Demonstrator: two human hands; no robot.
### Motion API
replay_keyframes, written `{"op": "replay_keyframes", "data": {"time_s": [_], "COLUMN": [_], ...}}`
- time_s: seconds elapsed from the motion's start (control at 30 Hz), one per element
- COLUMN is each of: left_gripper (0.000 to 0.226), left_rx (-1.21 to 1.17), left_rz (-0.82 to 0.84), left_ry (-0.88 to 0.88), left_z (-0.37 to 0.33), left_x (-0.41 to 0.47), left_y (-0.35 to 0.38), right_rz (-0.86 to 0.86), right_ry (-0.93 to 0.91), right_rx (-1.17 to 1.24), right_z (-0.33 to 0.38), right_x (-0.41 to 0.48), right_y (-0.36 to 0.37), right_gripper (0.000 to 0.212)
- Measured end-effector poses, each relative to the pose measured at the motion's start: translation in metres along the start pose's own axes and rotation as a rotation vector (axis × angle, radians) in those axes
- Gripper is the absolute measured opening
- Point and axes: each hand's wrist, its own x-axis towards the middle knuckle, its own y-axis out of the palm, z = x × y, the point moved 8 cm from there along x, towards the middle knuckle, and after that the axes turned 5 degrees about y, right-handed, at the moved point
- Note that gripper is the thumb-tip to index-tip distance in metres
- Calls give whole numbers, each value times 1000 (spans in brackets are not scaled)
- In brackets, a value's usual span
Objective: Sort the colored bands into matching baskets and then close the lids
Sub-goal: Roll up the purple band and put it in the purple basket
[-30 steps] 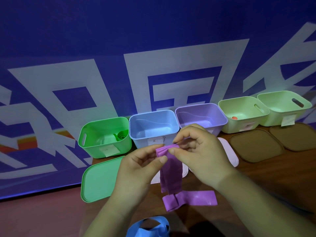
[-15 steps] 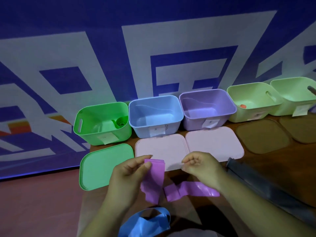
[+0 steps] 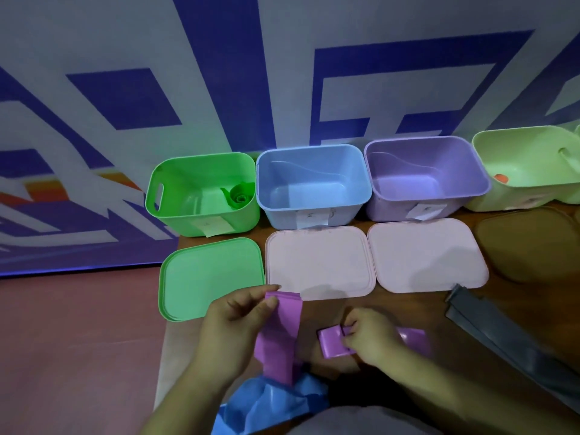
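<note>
My left hand pinches the upper end of a purple band, which hangs down over the table's front. My right hand grips the band's other end, which lies flat on the table. A blue band lies crumpled below them. At the back stand a green basket with a rolled green band inside, a blue basket, a purple basket and a light green basket holding something orange.
Lids lie in front of the baskets: a green lid, two pale pink lids and a brown lid. A grey band lies at the right. The table's left edge runs near the green lid.
My hands have dropped from in front of the baskets toward the table's front. My right hand let go of the band's top and now grips its lower end on the table.
</note>
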Motion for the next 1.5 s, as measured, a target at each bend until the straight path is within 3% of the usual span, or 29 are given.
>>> {"op": "replay_keyframes", "data": {"time_s": [0.23,0.43,0.63,0.9,1.17,1.5], "left_gripper": [20,21,20,26,22,12], "left_rx": [-2,4,59,94,-147,-182], "left_rz": [3,17,37,137,253,217], "left_ry": [-17,7,85,251,341,567], "left_z": [-3,-14,-34,-74,-111,-165], "left_x": [0,-10,-24,-51,-75,-106], "left_y": [3,6,7,29,54,63], "right_rz": [-47,-41,-47,-133,-294,-165], "right_ry": [-33,-91,-166,-254,-447,-641], "right_rx": [30,169,424,652,753,932], "right_z": [2,10,23,29,59,96], "right_x": [-21,-34,-58,-122,-197,-252], "right_y": [12,1,-50,-134,-201,-222], "right_gripper": [16,27,36,29,20,19]}}
